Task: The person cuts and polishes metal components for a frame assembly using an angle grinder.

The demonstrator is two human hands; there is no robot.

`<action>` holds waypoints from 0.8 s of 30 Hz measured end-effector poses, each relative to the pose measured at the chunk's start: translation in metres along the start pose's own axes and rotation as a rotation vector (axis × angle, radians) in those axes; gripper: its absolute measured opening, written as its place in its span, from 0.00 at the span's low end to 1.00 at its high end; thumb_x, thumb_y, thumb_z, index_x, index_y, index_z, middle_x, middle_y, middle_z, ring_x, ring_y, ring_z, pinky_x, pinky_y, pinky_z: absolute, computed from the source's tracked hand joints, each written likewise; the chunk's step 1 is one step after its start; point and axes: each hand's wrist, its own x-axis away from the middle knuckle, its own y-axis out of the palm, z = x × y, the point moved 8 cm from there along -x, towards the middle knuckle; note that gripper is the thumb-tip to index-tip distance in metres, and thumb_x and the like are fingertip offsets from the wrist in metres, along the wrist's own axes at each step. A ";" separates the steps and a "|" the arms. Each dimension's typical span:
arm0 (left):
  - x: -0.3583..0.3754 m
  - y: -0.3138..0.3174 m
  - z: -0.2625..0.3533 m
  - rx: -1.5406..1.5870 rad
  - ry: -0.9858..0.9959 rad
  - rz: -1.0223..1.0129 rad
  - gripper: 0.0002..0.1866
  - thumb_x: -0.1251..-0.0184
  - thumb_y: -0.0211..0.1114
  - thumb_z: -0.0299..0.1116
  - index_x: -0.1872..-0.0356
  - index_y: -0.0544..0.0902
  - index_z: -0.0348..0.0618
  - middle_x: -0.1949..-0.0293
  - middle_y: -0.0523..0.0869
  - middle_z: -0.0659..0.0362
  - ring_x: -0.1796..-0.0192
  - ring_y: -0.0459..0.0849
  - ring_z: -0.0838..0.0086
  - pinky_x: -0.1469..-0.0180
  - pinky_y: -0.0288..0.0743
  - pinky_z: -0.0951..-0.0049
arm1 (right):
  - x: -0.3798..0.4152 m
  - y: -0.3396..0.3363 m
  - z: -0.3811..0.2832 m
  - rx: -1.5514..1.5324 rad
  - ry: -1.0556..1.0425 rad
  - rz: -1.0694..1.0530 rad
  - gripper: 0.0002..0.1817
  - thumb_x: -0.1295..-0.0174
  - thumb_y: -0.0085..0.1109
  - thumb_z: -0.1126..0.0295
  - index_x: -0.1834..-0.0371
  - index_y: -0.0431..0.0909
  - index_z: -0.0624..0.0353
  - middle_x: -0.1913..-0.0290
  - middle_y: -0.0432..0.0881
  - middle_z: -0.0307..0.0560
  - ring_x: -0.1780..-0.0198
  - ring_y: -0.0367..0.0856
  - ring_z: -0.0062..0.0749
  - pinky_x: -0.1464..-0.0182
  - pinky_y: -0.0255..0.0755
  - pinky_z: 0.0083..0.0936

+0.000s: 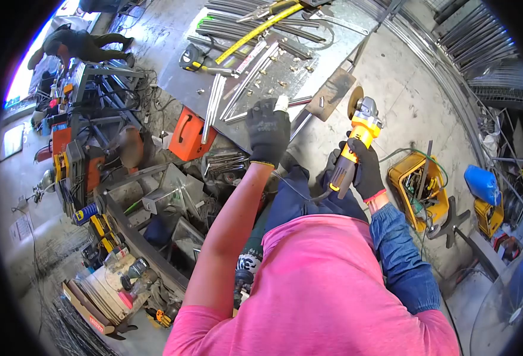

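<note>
My right hand (365, 166), in a black glove, is wrapped round the body of a yellow angle grinder (356, 141). The grinder's brown disc (354, 101) points up and away from me, beside a rusty metal plate (331, 94) at the table's corner. My left hand (267, 127), also black-gloved, is closed at the near edge of the metal table (175, 74). A small whitish piece (281, 103) shows at its fingertips. Metal strips (215, 101), small metal bits, a tape measure (191, 58) and its yellow blade (255, 32) lie on the table beyond that hand.
An orange case (191, 135) stands left of the table. A yellow crate (419, 188) with tools is at the right, near a blue container (482, 184). Another person (86, 44) bends over at the upper left. Metal scrap and a spool (104, 299) lie at the left.
</note>
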 end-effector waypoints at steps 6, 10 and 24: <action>0.016 0.003 -0.004 0.064 -0.069 -0.012 0.26 0.27 0.73 0.49 0.34 0.92 0.46 0.28 0.86 0.40 0.25 0.80 0.39 0.18 0.66 0.39 | 0.005 -0.006 0.011 0.127 -0.008 -0.015 0.25 0.25 0.74 0.59 0.32 0.80 0.61 0.49 0.88 0.46 0.51 0.94 0.33 0.49 0.90 0.34; 0.034 0.004 -0.004 0.000 -0.054 0.026 0.29 0.25 0.73 0.49 0.28 0.90 0.49 0.21 0.80 0.36 0.16 0.73 0.33 0.10 0.55 0.35 | 0.006 -0.010 0.020 0.209 -0.003 -0.004 0.24 0.24 0.73 0.60 0.33 0.81 0.61 0.51 0.89 0.45 0.52 0.92 0.30 0.50 0.89 0.32; 0.033 0.013 -0.002 0.061 0.015 -0.004 0.21 0.35 0.78 0.42 0.44 0.93 0.45 0.35 0.87 0.40 0.27 0.80 0.39 0.18 0.66 0.37 | 0.014 -0.001 0.030 0.118 0.106 -0.066 0.26 0.26 0.74 0.59 0.32 0.79 0.61 0.53 0.87 0.45 0.54 0.93 0.34 0.53 0.91 0.35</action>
